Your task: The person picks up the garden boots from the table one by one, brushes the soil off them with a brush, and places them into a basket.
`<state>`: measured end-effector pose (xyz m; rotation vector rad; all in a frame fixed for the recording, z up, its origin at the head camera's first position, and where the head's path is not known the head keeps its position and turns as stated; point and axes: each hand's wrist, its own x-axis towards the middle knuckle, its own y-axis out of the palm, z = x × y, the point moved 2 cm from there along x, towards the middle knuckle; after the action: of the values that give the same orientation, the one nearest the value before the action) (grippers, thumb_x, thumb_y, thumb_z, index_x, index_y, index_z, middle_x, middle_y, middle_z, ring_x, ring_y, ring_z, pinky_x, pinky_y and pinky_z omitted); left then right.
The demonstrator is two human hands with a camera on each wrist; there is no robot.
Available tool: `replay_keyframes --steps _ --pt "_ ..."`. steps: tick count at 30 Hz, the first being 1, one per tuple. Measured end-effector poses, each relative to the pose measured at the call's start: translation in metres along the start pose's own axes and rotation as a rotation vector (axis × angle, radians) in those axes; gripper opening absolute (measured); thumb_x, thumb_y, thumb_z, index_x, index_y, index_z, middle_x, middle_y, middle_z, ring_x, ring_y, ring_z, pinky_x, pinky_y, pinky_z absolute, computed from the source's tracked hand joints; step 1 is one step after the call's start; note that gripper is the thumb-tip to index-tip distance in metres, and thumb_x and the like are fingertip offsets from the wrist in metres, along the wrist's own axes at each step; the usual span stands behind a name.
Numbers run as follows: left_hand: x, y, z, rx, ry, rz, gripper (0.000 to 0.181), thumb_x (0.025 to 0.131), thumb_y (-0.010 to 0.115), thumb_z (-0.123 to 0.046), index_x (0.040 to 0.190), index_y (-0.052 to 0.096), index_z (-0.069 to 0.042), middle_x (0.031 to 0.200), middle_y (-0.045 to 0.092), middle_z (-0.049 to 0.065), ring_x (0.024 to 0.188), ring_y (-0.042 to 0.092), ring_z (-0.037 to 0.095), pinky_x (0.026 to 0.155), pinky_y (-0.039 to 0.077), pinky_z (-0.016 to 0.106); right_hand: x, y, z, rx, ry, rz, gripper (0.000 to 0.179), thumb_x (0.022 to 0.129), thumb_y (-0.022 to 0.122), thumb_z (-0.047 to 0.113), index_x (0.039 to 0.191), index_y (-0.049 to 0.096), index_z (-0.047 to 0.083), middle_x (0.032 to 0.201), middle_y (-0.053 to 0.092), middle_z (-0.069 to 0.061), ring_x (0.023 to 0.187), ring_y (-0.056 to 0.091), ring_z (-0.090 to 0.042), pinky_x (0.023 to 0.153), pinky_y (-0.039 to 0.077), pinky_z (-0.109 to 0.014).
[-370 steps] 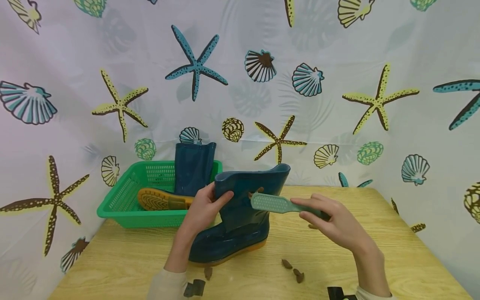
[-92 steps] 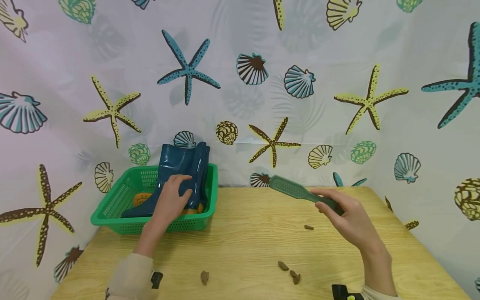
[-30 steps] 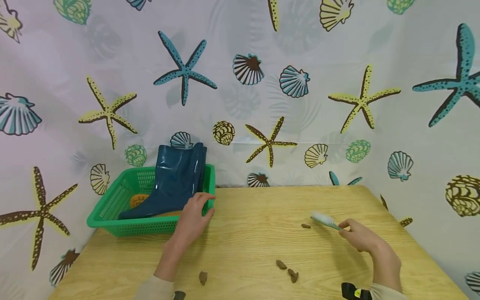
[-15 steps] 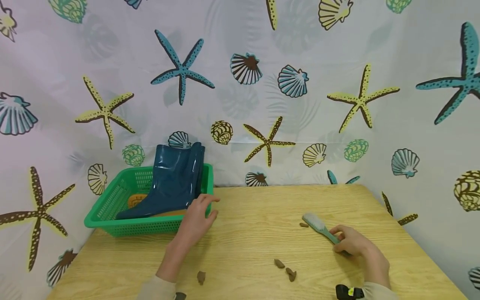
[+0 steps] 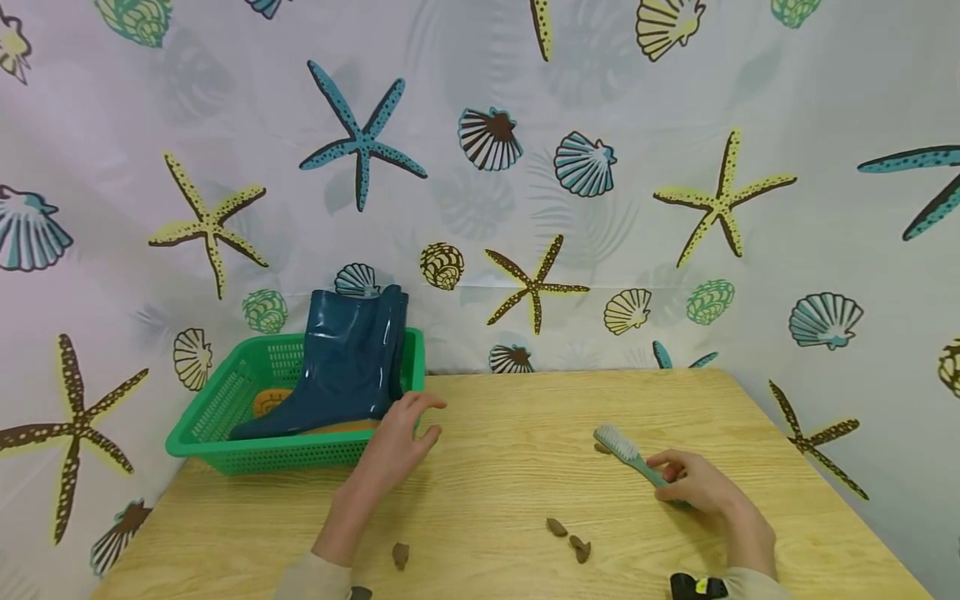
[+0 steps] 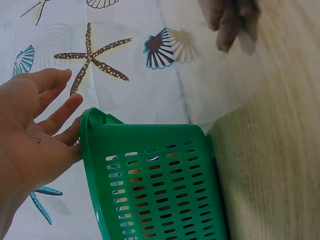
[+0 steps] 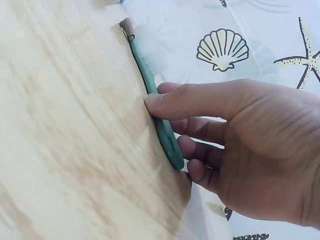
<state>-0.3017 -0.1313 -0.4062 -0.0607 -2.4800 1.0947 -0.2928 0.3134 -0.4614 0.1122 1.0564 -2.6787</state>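
Observation:
My right hand (image 5: 701, 485) pinches the handle of a green scrub brush (image 5: 632, 455), which lies on the wooden table with its white bristles up. In the right wrist view thumb and fingers are on the brush handle (image 7: 164, 132). My left hand (image 5: 393, 442) is at the right front corner of a green plastic basket (image 5: 300, 454), fingers loosely bent, holding nothing. In the left wrist view, its fingertips lie at the basket rim (image 6: 90, 150); whether they press on it I cannot tell. Dark blue rubber boots (image 5: 341, 367) with orange soles are in the basket.
Brown lumps lie on the wooden table (image 5: 487, 467): one lump (image 5: 401, 556) near the left forearm, two lumps (image 5: 580, 548) near the front middle, and another lump (image 5: 602, 448) beside the brush head. A patterned curtain (image 5: 480, 208) stands behind and at both sides.
Earlier my left hand held a boot and the brush was against it. That boot is now in the basket. The brush has come down onto the table, bristles up; the left hand moved to the basket's corner.

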Motion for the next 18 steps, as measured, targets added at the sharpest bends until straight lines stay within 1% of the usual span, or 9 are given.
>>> replay_keyframes --steps 7,13,16,18 --pt "-0.0003 0.0028 0.0024 0.018 0.02 -0.002 0.029 0.093 0.068 -0.009 0.122 0.065 -0.012 0.124 0.06 0.007 0.116 0.057 0.028 0.097 0.05 0.046 -0.0016 0.0033 -0.0025 0.026 0.011 0.009 0.049 0.087 0.072 0.01 0.131 0.056 -0.006 0.101 0.053 -0.012 0.088 0.046 -0.023 0.072 0.043 -0.034" --pt "-0.002 0.0024 0.0012 0.012 0.027 0.0 0.029 0.092 0.069 -0.008 0.121 0.066 -0.012 0.124 0.06 0.008 0.116 0.056 0.029 0.098 0.049 0.046 -0.0031 0.0039 -0.0001 0.027 0.026 0.017 0.048 0.087 0.071 0.011 0.13 0.057 -0.006 0.1 0.056 -0.012 0.088 0.047 -0.021 0.071 0.045 -0.031" --pt "-0.0025 0.0023 0.0009 0.016 0.028 0.002 0.029 0.092 0.069 -0.008 0.121 0.066 -0.013 0.124 0.06 0.008 0.116 0.056 0.029 0.098 0.049 0.046 -0.0039 0.0045 0.002 0.028 0.031 0.026 0.045 0.087 0.07 0.009 0.126 0.057 -0.008 0.095 0.055 -0.011 0.082 0.048 -0.021 0.068 0.046 -0.033" --pt "-0.0028 0.0021 0.0005 0.017 0.028 0.003 0.029 0.092 0.069 -0.008 0.12 0.066 -0.013 0.124 0.06 0.008 0.115 0.056 0.029 0.098 0.049 0.046 -0.0046 0.0054 0.0044 0.032 0.045 0.023 0.041 0.086 0.07 0.008 0.122 0.058 -0.008 0.091 0.054 -0.01 0.077 0.049 -0.021 0.065 0.046 -0.033"
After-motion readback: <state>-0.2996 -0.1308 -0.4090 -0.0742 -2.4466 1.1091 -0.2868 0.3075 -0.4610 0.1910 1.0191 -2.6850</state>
